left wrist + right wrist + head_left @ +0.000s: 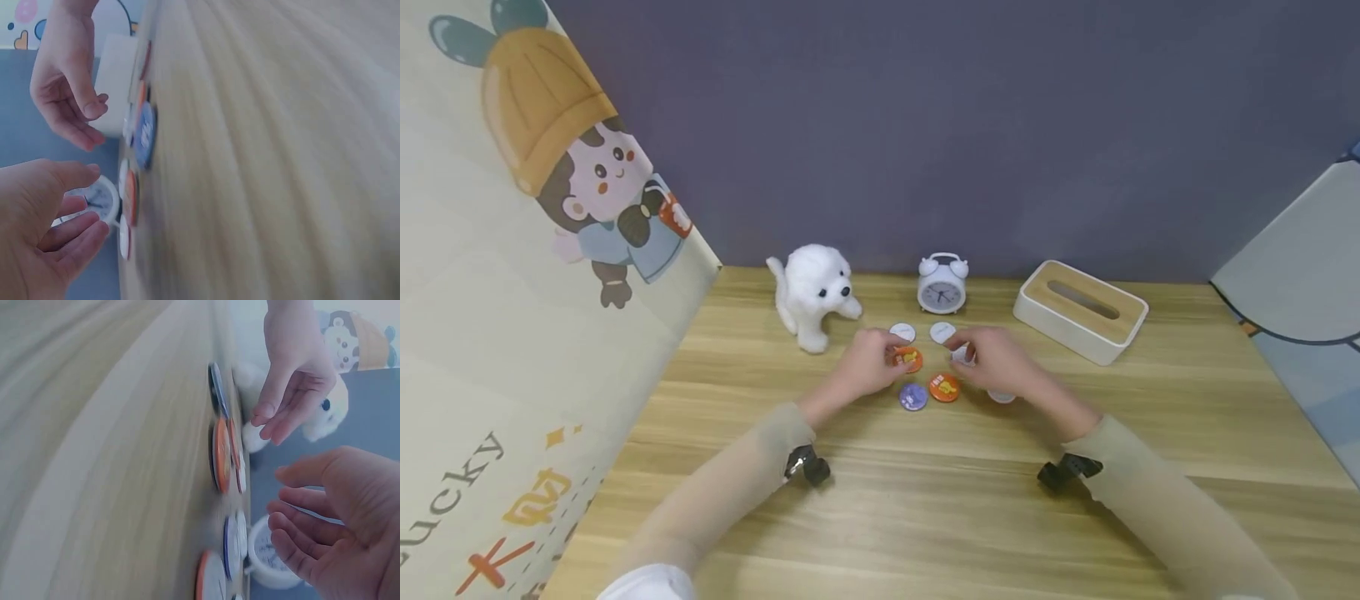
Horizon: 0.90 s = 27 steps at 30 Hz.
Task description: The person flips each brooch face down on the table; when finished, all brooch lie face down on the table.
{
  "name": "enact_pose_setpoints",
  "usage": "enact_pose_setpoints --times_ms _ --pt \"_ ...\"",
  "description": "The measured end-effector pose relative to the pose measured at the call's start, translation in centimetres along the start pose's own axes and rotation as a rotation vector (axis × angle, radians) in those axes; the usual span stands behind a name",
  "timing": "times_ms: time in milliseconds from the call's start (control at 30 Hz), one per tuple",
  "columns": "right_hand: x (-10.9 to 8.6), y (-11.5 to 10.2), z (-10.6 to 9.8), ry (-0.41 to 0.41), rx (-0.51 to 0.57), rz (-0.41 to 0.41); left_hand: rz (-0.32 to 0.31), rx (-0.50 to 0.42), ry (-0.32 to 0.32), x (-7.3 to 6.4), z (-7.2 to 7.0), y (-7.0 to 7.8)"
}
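Beneath both arms, wooden table [880,517]: it bore everything, the bulkier objects along its far side, probably to leave the badges within reach of either hand.
Tissue box [1054,332]: sat angled at the back right; only the head view showed the slot in its wooden top.
Toy dog [812,287]: stood at the back left, well apart from the clock.
Left hand [872,362]: hung over the cluster's left side, thumb and bent fingers apart, nothing visible between them.
Right hand [996,360]: hung opposite, thumb likewise away from loosely curved fingers, gripping nothing visible; such a posture seemed suited to small, flat pieces.
Alarm clock [942,292]: stood upright between dog and box, dial forward, presumably for reading.
Badges [944,387]: at least seven lay flat between and under the hands, some orange, one purple [913,397], others pale side up.
Gap above the badges: the head view made fingers overlap them; both wrist views showed air between.
Orange-edged pale badge [212,581]: the right wrist view showed its rim; the right hand partly hid it from the head view.
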State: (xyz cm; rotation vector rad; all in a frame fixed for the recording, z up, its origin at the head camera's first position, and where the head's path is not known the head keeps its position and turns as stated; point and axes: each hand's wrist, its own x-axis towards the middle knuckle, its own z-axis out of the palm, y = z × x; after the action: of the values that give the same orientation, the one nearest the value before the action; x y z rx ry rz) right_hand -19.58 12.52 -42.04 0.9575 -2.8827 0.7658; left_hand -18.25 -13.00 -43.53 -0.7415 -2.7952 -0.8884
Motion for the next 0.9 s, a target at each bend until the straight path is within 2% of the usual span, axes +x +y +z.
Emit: enact_pose_setpoints --times_ms 200,300,533,667,900 --pt "2.1 -1.2 1.6 -0.053 0.048 -0.031 -0.05 -0.001 -0.021 -1.4 -0.4 -1.6" --pt "2.7 -1.7 2.5 -0.069 0.027 -0.027 -0.057 0.009 -0.03 -1.8 -0.4 -1.9" --pt "3.5 -2.9 3.4 -0.054 -0.028 -0.027 -0.045 0.023 -0.055 -1.3 0.3 -2.0" --pt "3.7 -3.3 3.7 -0.05 -0.039 -0.041 -0.057 0.014 -0.041 -1.1 0.6 -1.9" --pt "3.6 -3.6 3.6 -0.075 -0.033 0.002 -0.049 0.015 -0.023 -0.9 1.2 -1.8"
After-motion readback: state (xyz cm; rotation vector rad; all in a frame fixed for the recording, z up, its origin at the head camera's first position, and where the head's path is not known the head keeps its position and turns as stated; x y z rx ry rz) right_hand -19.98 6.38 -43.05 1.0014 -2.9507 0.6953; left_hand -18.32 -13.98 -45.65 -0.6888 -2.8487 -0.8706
